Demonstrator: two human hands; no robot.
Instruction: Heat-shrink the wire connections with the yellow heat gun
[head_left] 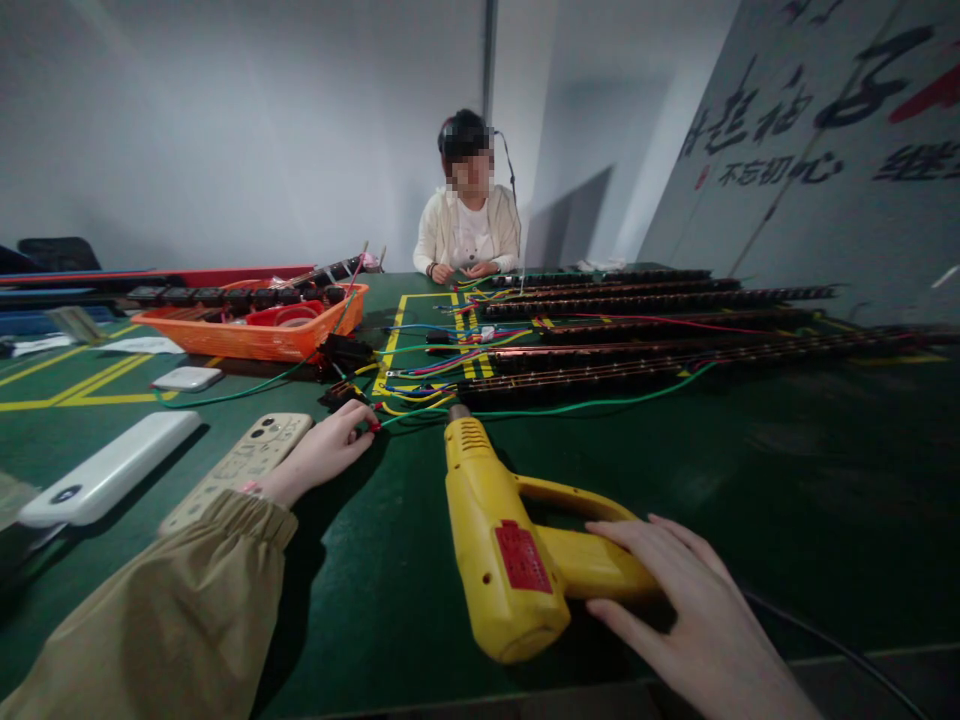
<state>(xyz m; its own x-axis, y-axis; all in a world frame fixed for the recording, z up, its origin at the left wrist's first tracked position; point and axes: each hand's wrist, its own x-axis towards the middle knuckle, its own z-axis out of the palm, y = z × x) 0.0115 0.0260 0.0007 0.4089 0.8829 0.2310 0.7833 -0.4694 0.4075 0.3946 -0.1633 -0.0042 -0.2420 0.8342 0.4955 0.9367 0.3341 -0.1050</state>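
Observation:
My left hand (334, 445) is closed near the wire ends on the table, its fingertips pinched on a green wire (420, 412) beside a small red piece. The green wire runs off to the right along the nearest long black strip (570, 380). My right hand (682, 590) is around the handle of a yellow heat gun (499, 540), thumb on the near side and fingers over the far side. The heat gun lies on the table, its metal nozzle (458, 411) directed away from me towards the wires. Parts of my right fingers are hidden behind the handle.
Several long black strips with coloured wires lie across the green table (750, 450). An orange basket (255, 335) holds black parts. A patterned phone (240, 465), a white power bank (112, 470) and a small white device (189, 379) lie left. Another person (469, 225) sits opposite.

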